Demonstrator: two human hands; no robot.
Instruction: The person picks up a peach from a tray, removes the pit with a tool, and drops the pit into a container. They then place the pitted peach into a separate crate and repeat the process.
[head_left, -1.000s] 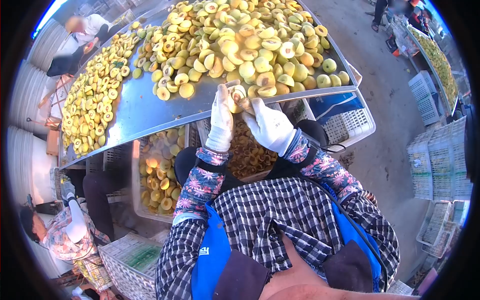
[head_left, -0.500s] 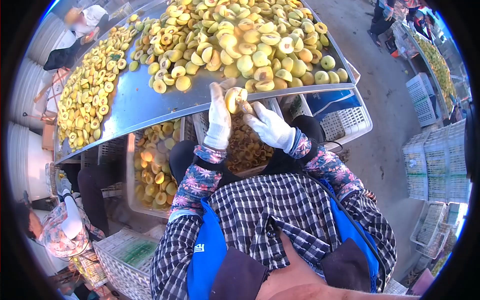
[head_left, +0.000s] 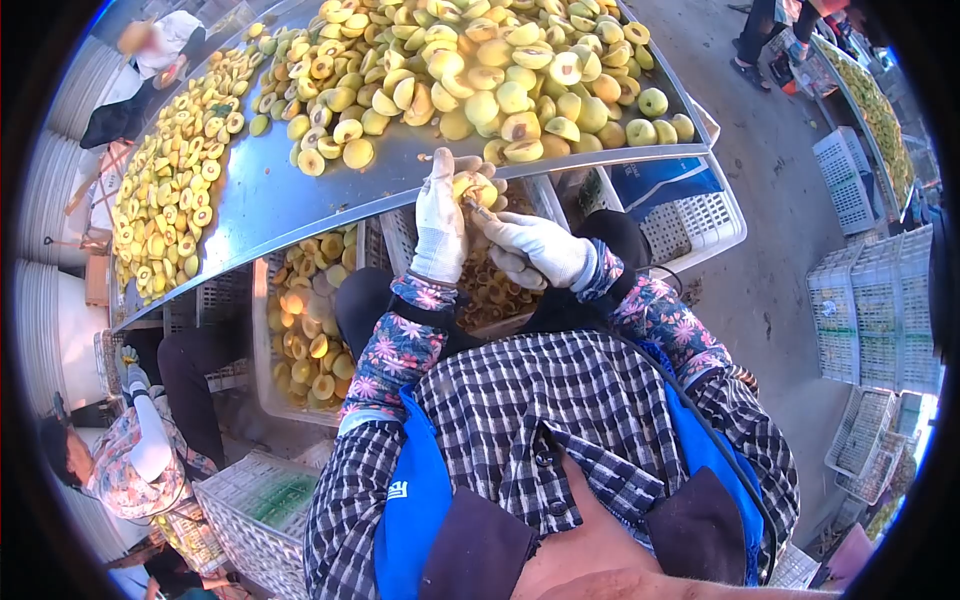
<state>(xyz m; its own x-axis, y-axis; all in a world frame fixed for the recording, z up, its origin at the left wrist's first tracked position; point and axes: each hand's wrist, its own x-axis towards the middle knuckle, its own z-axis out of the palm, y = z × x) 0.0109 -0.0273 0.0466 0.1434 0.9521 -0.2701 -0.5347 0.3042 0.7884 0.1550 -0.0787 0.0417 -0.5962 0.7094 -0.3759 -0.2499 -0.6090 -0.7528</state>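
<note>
- Leftmost, a co-worker's sleeve (head_left: 150, 455) shows low beside a white crate (head_left: 255, 520); halved fruit covers the far part of the steel table (head_left: 270, 215).
- Left hand (head_left: 441, 222), gloved, grips a peach half (head_left: 472, 186) at the table's near edge, above the crate of pits (head_left: 490, 285); half a second ago the fruit sat turned with its skin outward, now its cut face meets the tool.
- Right hand (head_left: 535, 248), gloved and closed on a small pitting tool (head_left: 484, 212), has dropped lower and presses the tip into the fruit, so the stone is judged to be mid-removal.
</note>
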